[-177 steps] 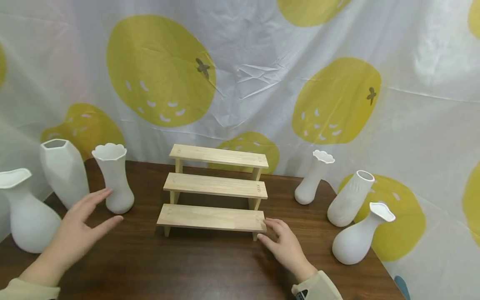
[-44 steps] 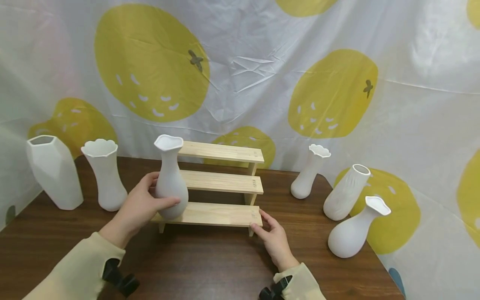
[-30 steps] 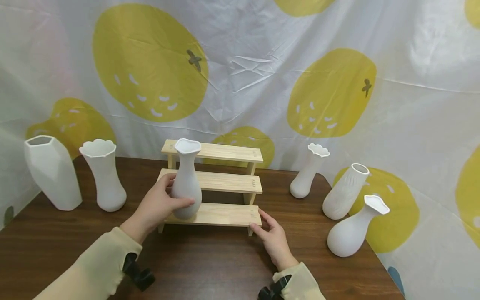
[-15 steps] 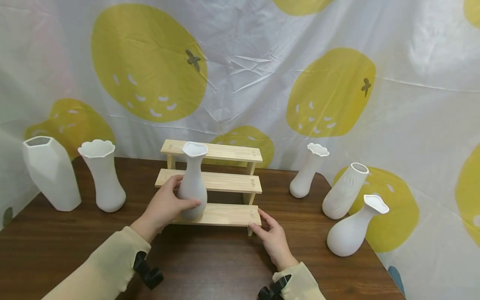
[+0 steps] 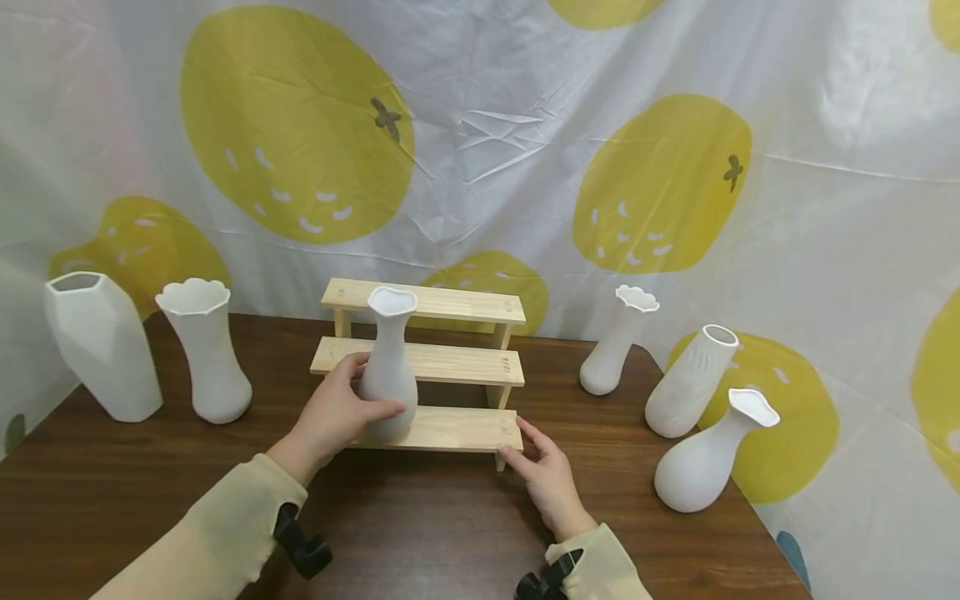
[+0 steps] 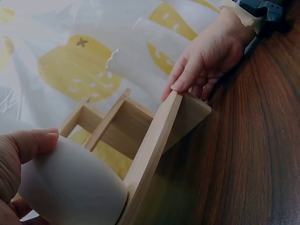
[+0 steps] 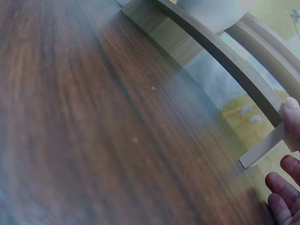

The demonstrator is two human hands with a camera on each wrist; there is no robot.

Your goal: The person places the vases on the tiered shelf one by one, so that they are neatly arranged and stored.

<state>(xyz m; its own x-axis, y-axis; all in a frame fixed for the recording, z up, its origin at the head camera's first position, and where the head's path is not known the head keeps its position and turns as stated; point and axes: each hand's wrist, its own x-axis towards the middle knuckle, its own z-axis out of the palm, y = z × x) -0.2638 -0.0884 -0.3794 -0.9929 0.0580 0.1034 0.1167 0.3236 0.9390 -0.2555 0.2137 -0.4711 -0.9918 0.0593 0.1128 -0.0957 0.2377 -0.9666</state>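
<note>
My left hand (image 5: pixel 335 414) grips a white vase (image 5: pixel 390 367) by its rounded belly, thumb across the front. The vase has a narrow neck and a wavy flared mouth. It stands upright on the bottom step of a three-tier wooden stand (image 5: pixel 457 431), left of the step's middle. In the left wrist view its lower body (image 6: pixel 75 187) meets the bottom board. My right hand (image 5: pixel 551 483) pinches the right end of that bottom step between thumb and fingers; the right wrist view shows the thumb (image 7: pixel 291 115) on the board's end. Part of the vase is hidden behind my left fingers.
On the left stand a faceted vase (image 5: pixel 105 350) and a scalloped-rim vase (image 5: pixel 206 358). To the right are another scalloped vase (image 5: pixel 613 346), a ribbed cylindrical vase (image 5: pixel 688 387) and a round-bellied vase (image 5: pixel 697 467). A fruit-print cloth (image 5: pixel 495 83) hangs behind the brown table (image 5: pixel 420 533).
My left hand took up the vase from the far left and brought it rightward onto the bottom step. It shifted slightly right along it. My right hand stayed at the step's end.
</note>
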